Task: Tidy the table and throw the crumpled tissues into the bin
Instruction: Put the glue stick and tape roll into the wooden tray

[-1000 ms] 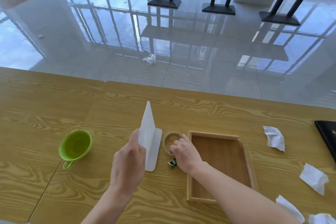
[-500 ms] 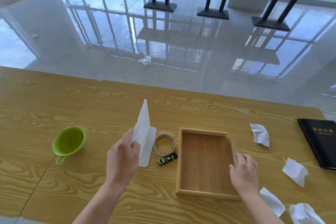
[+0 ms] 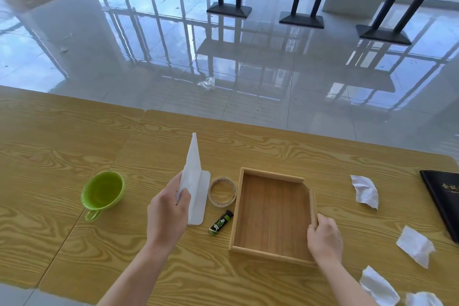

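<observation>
left hand (image 3: 169, 213) pinches the near edge of a white folded sheet (image 3: 193, 181), thumb and fingers closed on it; one flap stands upright, the other lies flat on the wooden table (image 3: 248, 146). judgement: it is held up this way to lift it clear or to fold it shut

right hand (image 3: 324, 237) is closed on the right wall of the empty wooden tray (image 3: 273, 208), fingers curled over the rim near the near-right corner. judgement: this grip suits sliding or steadying the tray so loose items can go into it

crumpled tissues lie untouched on the right part of the table: one (image 3: 365, 191) far right of the tray, one (image 3: 414, 246) nearer, two (image 3: 378, 287) (image 3: 422, 299) at the near right edge. no bin is in view (position cannot be told)

around: tape roll (image 3: 222, 195) just left of the tray, touching or nearly touching the flat flap; small black-and-green lighter-like object (image 3: 221, 222) near it; green cup (image 3: 103, 192) well to the left; black book (image 3: 444, 204) at the far right edge

in the way: nothing lies between the right hand and the tissues; the book sits just beside two of them
</observation>
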